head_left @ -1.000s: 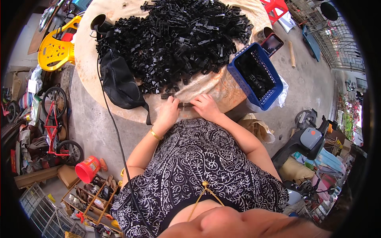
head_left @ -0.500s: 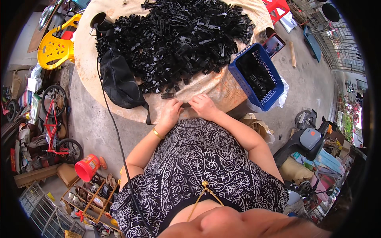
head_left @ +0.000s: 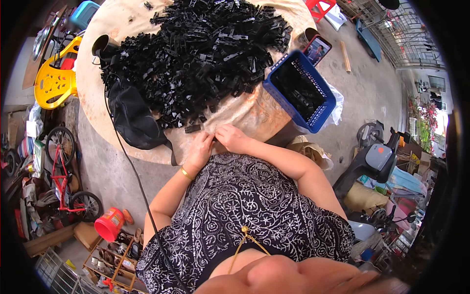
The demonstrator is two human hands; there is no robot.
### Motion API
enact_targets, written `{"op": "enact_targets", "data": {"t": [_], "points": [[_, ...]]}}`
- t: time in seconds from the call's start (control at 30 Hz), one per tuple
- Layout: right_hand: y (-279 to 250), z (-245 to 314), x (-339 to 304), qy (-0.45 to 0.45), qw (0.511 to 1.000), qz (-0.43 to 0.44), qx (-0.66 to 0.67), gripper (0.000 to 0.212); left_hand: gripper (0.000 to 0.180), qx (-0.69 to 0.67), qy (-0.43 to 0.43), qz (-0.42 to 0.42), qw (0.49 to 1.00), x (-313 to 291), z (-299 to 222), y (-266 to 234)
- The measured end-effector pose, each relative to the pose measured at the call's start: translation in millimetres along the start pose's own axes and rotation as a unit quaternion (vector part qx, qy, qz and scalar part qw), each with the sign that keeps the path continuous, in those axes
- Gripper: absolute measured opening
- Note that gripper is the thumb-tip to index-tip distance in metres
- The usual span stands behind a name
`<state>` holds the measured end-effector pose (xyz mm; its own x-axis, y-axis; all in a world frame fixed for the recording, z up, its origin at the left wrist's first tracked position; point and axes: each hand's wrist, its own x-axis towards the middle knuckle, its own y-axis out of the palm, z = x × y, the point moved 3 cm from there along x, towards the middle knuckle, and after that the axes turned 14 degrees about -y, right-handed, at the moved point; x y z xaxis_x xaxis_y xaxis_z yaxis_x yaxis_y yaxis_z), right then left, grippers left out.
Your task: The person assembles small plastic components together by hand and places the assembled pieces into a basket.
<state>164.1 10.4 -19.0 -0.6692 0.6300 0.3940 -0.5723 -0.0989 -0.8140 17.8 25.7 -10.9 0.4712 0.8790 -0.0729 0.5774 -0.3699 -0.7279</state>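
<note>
My left hand (head_left: 199,151) and my right hand (head_left: 232,139) meet at the near edge of the round table, fingertips pinched together. Between them is a small black plastic piece, mostly hidden by the fingers. Just beyond lies a large heap of small black plastic pieces (head_left: 196,63), with one loose piece (head_left: 192,129) close to my left fingertips. To the right of the heap, a blue plastic basket (head_left: 324,110) holds more black pieces. A black cloth bag (head_left: 132,117) rests left of my hands.
A phone (head_left: 317,50) leans on a metal cup (head_left: 307,35) behind the basket; a dark mug (head_left: 103,46) stands far left on the cloth-covered table (head_left: 93,83). A black cable (head_left: 132,166) runs down my left side. A yellow chair (head_left: 54,81) and a scooter (head_left: 374,159) flank the table.
The view has shifted, so the table and basket sit further left. My hands have drawn closer together, and the dark piece between them is now almost covered.
</note>
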Motion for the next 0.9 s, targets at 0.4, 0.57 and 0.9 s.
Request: {"op": "enact_targets", "data": {"t": [0.4, 0.57, 0.9], "points": [[-23, -19, 17, 0.086, 0.981, -0.147, 0.098, 0.020, 0.030, -0.035, -0.019, -0.018, 0.999, -18, 4, -3], [13, -18, 71, -0.034, 0.996, -0.082, -0.025, 0.017, 0.026, -0.097, -0.082, 0.033, 0.991, -35, 17, 2], [2, -30, 63, -0.002, 0.993, -0.106, -0.043, 0.021, 0.026, -0.357, -0.303, 0.095, 0.879, -37, 16, 3]]}}
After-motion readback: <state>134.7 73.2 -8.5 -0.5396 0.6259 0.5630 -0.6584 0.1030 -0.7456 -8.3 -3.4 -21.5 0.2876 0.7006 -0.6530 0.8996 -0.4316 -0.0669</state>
